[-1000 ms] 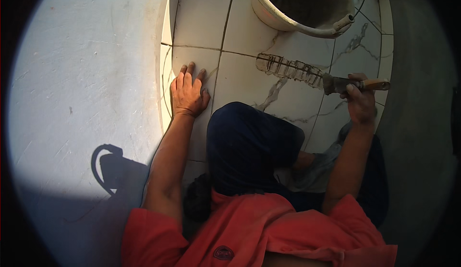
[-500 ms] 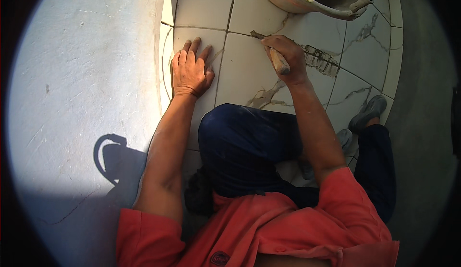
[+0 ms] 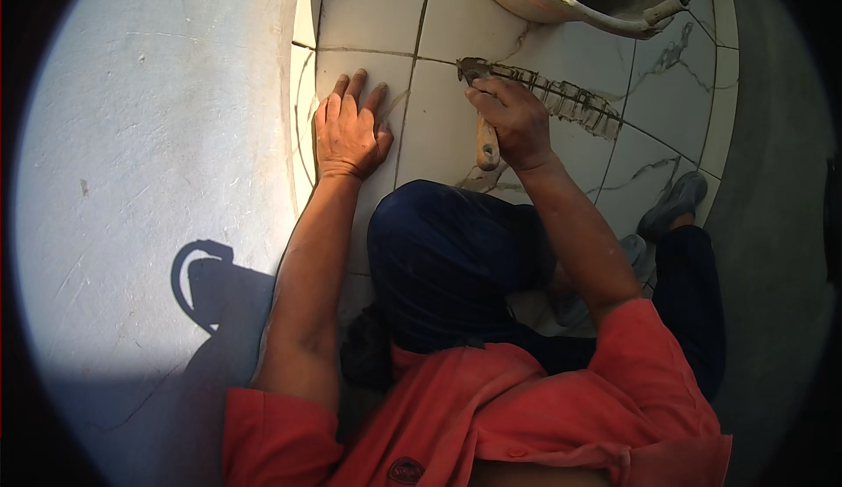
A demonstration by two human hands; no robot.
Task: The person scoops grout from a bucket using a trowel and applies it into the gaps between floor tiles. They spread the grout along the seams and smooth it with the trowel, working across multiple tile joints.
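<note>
My left hand point(image 3: 351, 134) lies flat on a pale marble-patterned floor tile point(image 3: 364, 14), fingers spread, close to the wall. In my right hand point(image 3: 516, 119) is a putty knife point(image 3: 488, 143) with a wooden handle, its butt pointing back toward me. The knife's dark blade touches the floor at the left end of a smeared band of grey grout point(image 3: 579, 106). That band follows a joint between tiles, with short streaks across it. My fingers hide part of the blade.
A dirty white bucket point(image 3: 526, 0) with a wire handle and grip stands at the far right, dark inside. The pale wall point(image 3: 158, 136) rises along my left, carrying a shadow. My bent knee point(image 3: 447, 241) and shoe point(image 3: 674, 206) are close by.
My right hand has turned the putty knife, so its handle now points more toward me and the blade shows wider. More of the grout band is uncovered. My left hand stays put.
</note>
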